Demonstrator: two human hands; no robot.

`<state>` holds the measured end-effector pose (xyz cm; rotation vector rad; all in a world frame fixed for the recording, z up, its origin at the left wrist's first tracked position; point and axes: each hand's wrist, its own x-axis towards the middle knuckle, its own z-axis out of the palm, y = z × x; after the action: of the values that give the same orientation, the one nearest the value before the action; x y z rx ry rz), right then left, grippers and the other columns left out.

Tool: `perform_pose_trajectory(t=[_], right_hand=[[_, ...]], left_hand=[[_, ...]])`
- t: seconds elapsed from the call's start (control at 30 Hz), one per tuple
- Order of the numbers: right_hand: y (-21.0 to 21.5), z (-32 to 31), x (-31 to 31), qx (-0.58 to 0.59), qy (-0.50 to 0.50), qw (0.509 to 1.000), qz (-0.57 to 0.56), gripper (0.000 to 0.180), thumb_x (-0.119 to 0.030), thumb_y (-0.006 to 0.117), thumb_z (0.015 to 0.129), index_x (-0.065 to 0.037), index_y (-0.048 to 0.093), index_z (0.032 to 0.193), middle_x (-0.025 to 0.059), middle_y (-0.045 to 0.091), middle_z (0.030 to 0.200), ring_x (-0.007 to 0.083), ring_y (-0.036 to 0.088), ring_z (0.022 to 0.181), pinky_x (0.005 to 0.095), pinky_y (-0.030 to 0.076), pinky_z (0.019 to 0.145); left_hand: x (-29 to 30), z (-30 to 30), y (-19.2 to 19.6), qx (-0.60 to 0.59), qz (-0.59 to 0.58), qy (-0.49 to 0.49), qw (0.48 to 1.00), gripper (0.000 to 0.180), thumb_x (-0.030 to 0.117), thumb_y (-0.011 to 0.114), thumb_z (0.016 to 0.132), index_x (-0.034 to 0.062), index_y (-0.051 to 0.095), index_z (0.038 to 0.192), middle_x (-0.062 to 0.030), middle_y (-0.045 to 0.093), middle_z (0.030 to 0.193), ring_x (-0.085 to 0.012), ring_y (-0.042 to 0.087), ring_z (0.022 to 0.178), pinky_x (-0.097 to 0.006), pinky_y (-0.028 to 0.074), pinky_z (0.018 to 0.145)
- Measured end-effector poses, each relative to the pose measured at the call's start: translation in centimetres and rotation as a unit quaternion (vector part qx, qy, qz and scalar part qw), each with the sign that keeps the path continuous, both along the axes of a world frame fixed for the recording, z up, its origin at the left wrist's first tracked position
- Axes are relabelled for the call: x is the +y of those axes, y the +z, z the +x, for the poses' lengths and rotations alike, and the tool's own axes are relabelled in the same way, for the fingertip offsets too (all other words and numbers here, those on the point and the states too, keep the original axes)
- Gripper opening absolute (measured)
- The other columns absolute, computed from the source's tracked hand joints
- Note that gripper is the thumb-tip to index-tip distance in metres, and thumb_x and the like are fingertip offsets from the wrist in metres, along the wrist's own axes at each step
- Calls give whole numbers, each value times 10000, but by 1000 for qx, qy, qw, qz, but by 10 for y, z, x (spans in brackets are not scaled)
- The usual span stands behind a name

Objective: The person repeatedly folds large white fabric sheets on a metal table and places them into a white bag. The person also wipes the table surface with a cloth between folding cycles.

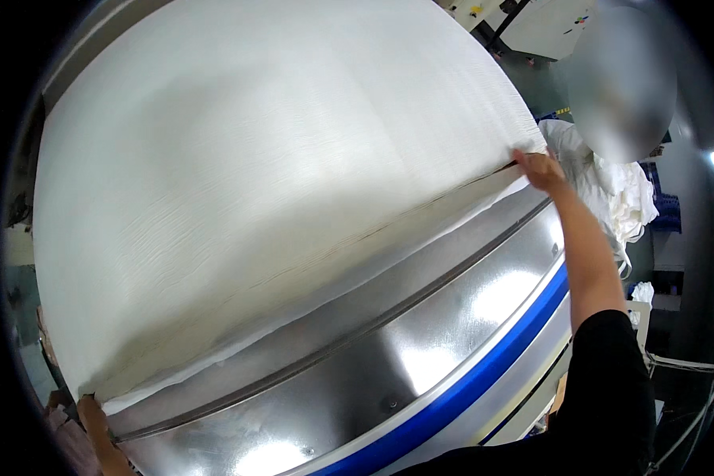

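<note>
A wide white cloth (pixel 293 143) with fine creases covers most of the surface before me. Its near edge runs slantwise from lower left to upper right, with a strip folded or hanging along it. At the right end of that edge, my right hand (pixel 541 169) is closed on the cloth, arm stretched out. My left hand (pixel 94 416) is at the cloth's lower left corner, closed on it, its fingertips partly hidden by the fabric.
Along the cloth's near side lies a shiny metal panel (pixel 357 373) with a dark seam, bordered by a blue band (pixel 468 381). White fabric (pixel 611 190) is heaped at the right, beside a blurred patch. A pale metal frame (pixel 690 367) stands lower right.
</note>
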<state>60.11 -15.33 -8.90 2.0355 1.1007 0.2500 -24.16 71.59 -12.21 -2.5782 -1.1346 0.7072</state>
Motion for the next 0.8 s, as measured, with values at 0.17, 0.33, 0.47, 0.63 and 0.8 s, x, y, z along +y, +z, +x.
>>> perform_pose_trajectory(t=[0.17, 0.33, 0.47, 0.63, 0.8], right_hand=[[21, 26, 16, 205, -262, 940, 76, 295, -82, 474, 832, -100, 635, 1078, 151, 658, 1010, 316, 627, 939, 422, 476, 874], [-10, 16, 9, 146, -244, 952, 111, 239, -54, 500, 832, -80, 643, 1022, 145, 661, 993, 310, 639, 922, 398, 506, 807], [51, 18, -24, 77, -294, 953, 21, 339, -95, 483, 900, -196, 576, 1210, 39, 623, 1161, 219, 632, 989, 344, 502, 886], [79, 53, -82, 81, -169, 976, 110, 417, 2, 528, 816, -116, 580, 1212, 135, 633, 1119, 307, 596, 1039, 388, 457, 932], [133, 32, -125, 256, -243, 930, 99, 431, -8, 512, 774, -35, 556, 1202, 198, 601, 1162, 375, 544, 1096, 398, 417, 943]], left_hand=[[15, -21, -23, -171, -68, 76, 980, 149, 19, 479, 857, -49, 598, 916, -224, 597, 910, -388, 549, 893, -422, 450, 752], [37, -74, 27, 96, 75, -162, 979, 215, 60, 451, 881, 1, 594, 1030, -160, 598, 1014, -326, 547, 957, -403, 434, 835], [-42, 55, 30, 21, -2, 43, 999, 304, 80, 419, 909, 140, 627, 1122, -86, 601, 1175, -301, 514, 1121, -408, 409, 949], [-79, 66, 151, 80, 98, -34, 991, 306, 89, 475, 885, 157, 635, 1136, -101, 623, 1149, -297, 536, 1123, -420, 413, 961], [-122, 41, 190, 7, -65, 109, 992, 309, 99, 547, 810, 109, 640, 1104, -179, 638, 1074, -362, 573, 1045, -423, 463, 844]])
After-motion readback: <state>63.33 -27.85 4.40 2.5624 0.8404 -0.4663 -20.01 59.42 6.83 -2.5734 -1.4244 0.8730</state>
